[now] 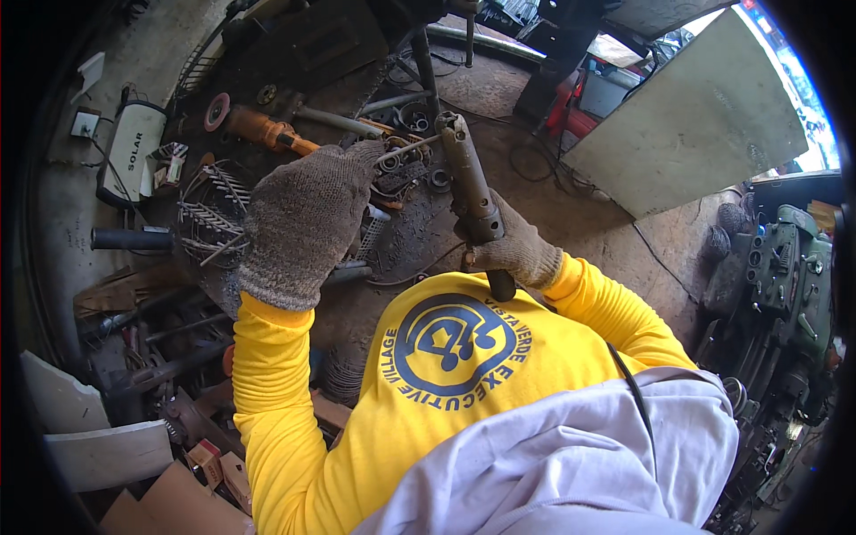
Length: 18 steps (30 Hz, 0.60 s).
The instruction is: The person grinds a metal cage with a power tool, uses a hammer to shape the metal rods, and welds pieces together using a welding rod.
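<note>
A brownish metal tube (467, 169) with holes near its upper end and lower down stands nearly upright in front of my chest. My right hand (517, 245), in a grey-brown knit glove, is wrapped round its lower part. My left hand (303, 218), gloved alike, pinches a thin metal rod (412, 148) whose far end reaches the tube near its top. Whether the rod's tip sits in a hole there, I cannot tell. Behind my left hand lies an orange angle grinder (263, 129) with a pinkish disc. Small metal parts and rings (412, 118) lie beyond the rod.
The worktable (526, 187) is brown and stained. On its left lie metal strips (227, 187) and a dark cylinder (134, 239). A pale panel (695, 125) leans at the back right. A green machine (789, 267) stands at right; cardboard (178, 504) lies at lower left.
</note>
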Each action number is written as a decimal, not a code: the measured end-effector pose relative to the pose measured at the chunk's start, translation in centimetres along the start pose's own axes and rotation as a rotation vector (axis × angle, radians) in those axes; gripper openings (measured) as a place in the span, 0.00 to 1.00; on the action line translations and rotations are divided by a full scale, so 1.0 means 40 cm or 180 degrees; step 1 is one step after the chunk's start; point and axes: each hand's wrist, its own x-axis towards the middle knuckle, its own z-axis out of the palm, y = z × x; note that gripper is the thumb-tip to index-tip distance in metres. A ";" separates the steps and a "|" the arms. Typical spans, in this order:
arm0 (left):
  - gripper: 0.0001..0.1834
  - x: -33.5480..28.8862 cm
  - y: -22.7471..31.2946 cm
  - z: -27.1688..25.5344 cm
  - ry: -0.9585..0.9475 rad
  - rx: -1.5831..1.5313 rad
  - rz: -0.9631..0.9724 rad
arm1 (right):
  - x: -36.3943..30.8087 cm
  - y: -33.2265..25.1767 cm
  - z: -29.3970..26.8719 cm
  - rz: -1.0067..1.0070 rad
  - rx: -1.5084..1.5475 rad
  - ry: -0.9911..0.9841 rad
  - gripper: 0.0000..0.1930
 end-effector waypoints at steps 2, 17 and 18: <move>0.18 0.001 0.000 0.002 -0.0053 0.0105 -0.0012 | 0.002 -0.010 0.000 0.0025 -0.0021 -0.0018 0.44; 0.15 -0.001 -0.016 0.050 0.0229 0.0655 -0.0183 | -0.038 -0.006 0.027 0.0815 0.1085 0.0416 0.33; 0.15 -0.004 -0.012 0.049 0.0285 0.0781 -0.0100 | -0.034 0.006 0.011 0.1030 0.1093 0.0141 0.32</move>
